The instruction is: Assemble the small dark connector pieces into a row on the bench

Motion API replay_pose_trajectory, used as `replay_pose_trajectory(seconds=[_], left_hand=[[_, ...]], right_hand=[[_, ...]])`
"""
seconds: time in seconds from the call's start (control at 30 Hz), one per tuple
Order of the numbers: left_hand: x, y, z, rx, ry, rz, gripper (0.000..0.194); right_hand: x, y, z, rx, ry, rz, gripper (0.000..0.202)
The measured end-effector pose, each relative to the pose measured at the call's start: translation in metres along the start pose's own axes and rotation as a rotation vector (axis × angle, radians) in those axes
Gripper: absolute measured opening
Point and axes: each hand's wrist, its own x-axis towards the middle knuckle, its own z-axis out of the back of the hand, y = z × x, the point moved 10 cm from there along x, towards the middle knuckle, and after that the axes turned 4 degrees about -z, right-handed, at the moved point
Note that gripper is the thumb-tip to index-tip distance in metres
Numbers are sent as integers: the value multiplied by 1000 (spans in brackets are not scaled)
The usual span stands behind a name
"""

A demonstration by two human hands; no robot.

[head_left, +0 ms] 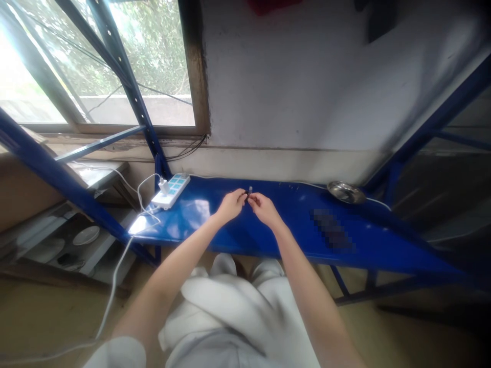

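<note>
Above the blue table point(238, 232), my two hands come together around a small object point(250, 190) with a clear or grey upright tip and a dark lower part; its kind is too small to make out. My left hand point(231, 204) pinches the dark part from the left side. From the right, the fingers of my right hand point(265, 208) are closed on the same piece, close to its lower end. The fingertips cover much of it.
A white power strip point(174, 190) with a plugged-in charger stands at the table's left, its cord trailing to the floor. A shiny metal bowl point(346, 192) sits at the back right. A pixelated dark patch point(332, 230) lies nearer. Blue posts point(132, 82) rise beside the window.
</note>
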Motion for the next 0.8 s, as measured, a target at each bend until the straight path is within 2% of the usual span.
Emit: replay_pose_trajectory(seconds=[0.17,0.27,0.43,0.57,0.7,0.8], left_hand=[[0,-2,-3,84,-8,-86,28],[-2,-2,-9,136,30,-124,34],[-4,6,-17,149,55,-111,45],[-5,32,-18,74,-33,-21,37],[-14,74,-26,-48,-68,172,29],[-23,94,-32,-136,-91,271,30]], right_hand=[[1,7,2,-89,-26,68,20],[3,9,6,-172,-37,95,19],[14,4,16,-250,-56,103,19],[28,-25,37,-245,-151,32,23],[40,-77,56,-237,-202,-182,25],[49,-107,66,-241,-232,-267,20]])
